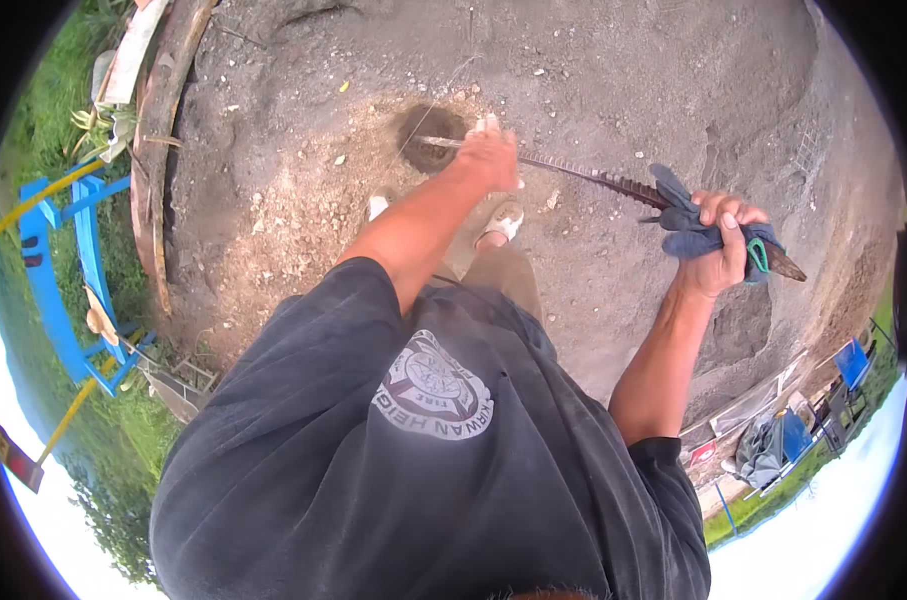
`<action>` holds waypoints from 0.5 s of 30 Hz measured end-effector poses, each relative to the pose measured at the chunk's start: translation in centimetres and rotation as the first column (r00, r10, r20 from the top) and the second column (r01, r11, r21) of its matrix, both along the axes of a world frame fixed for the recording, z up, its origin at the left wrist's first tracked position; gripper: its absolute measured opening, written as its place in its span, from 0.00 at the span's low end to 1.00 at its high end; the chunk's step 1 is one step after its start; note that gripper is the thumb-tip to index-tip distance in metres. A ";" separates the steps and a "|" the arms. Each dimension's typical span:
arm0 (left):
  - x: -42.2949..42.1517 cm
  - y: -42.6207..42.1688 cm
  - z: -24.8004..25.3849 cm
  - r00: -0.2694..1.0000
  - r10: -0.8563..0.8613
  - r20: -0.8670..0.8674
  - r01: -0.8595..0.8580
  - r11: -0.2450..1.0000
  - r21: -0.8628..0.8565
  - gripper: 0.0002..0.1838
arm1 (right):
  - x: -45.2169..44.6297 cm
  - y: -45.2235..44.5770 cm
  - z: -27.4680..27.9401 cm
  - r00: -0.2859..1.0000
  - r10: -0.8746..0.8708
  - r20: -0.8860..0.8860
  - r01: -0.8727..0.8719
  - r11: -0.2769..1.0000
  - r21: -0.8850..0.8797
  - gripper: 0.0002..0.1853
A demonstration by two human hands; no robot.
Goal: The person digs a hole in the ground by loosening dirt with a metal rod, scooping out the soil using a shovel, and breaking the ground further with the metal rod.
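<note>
A long ribbed metal bar [583, 170] runs from a round hole [420, 128] in the ground up toward the right. Its pale lower end lies at the hole. My left hand [490, 158] is closed around the lower part of the bar, back of the hand up, with most fingers hidden. Higher up, my right hand [718, 240] grips the bar through a dark blue glove [688, 215] wrapped around it. A green-edged cuff shows on the glove, and the bar's brown flattened tip sticks out past it. A thin string [435, 105] crosses above the hole.
My shoe [505, 217] stands on dirt just below the hole. Loose soil and small stones surround it. Wooden boards [158, 150] edge the ground at left, beside a blue frame [88, 260]. At lower right lie a grey bag [760, 450] and blue items.
</note>
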State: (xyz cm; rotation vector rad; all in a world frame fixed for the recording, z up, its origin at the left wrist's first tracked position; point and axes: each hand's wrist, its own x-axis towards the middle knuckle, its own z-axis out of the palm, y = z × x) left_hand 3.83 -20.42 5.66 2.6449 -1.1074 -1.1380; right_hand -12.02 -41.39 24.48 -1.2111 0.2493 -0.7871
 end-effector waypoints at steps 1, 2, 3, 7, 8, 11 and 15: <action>2.6 4.6 -2.3 0.988 0.131 0.079 -0.127 0.991 -0.044 0.51 | -0.1 0.7 0.6 0.996 0.076 -0.041 -0.079 0.995 -0.067 0.11; 5.1 9.6 -0.7 0.984 0.133 0.118 -0.124 0.989 -0.082 0.49 | 1.2 2.5 0.8 0.997 0.073 -0.037 -0.075 0.995 -0.070 0.11; 7.3 15.2 1.3 0.986 0.160 0.051 -0.155 0.984 -0.090 0.47 | 1.2 5.1 1.4 0.997 0.051 -0.057 -0.054 0.997 -0.062 0.11; 12.9 38.9 -2.8 0.923 0.383 0.026 -0.378 0.895 0.238 0.37 | 8.3 15.2 5.0 0.995 0.075 -0.064 -0.085 0.981 -0.174 0.11; 12.8 42.8 -0.8 0.900 0.431 0.061 -0.424 0.837 0.347 0.33 | 10.7 18.2 5.6 0.994 0.085 -0.064 -0.098 0.970 -0.225 0.12; 10.3 53.2 -2.7 0.860 0.494 0.129 -0.507 0.796 0.331 0.27 | 18.3 26.2 5.9 0.999 0.032 -0.031 -0.043 0.869 -0.492 0.11; 4.3 57.1 -5.9 0.753 0.651 0.091 -0.653 0.725 0.217 0.28 | 29.7 35.5 5.7 0.989 0.145 -0.022 -0.094 0.507 -0.857 0.12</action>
